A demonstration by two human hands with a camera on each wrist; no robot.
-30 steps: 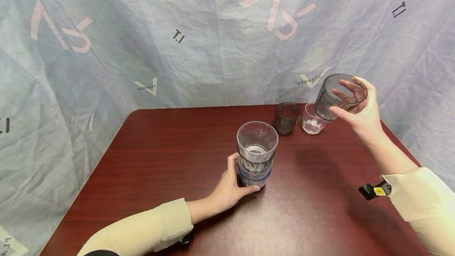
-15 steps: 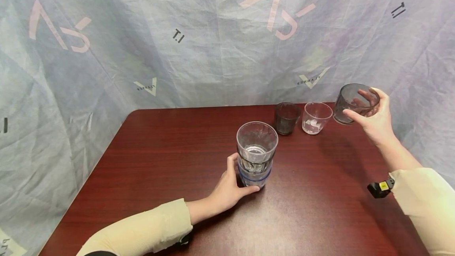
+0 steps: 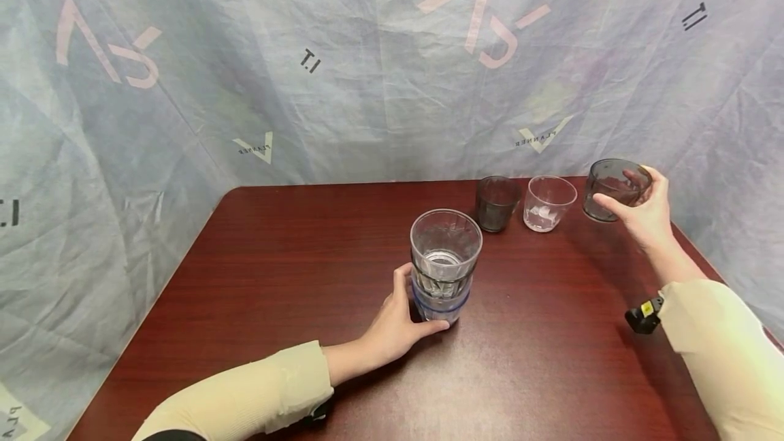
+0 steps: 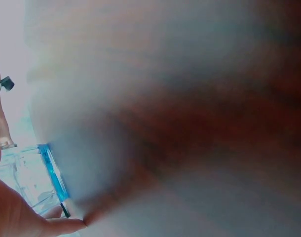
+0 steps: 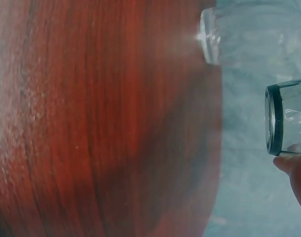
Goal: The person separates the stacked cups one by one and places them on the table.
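Note:
My left hand grips the lower part of a stack of glasses at mid-table. A clear glass sits on top, and lower down a dark rim and a blue rim show. My right hand holds a grey-tinted glass at the back right, thumb on its near side and fingers on the far side. That glass is nearly upright and looks slightly above the table. In the right wrist view its dark thick base shows beside my thumb.
Left of the held glass a clear glass stands at the table's back edge. Next to it is a dark-tinted glass. The reddish-brown table is bounded behind and at the sides by a hanging printed cloth.
My right hand has carried the grey glass rightward and down, from in front of the clear glass to its right side, and the glass has become more upright. My left hand and stack stay put.

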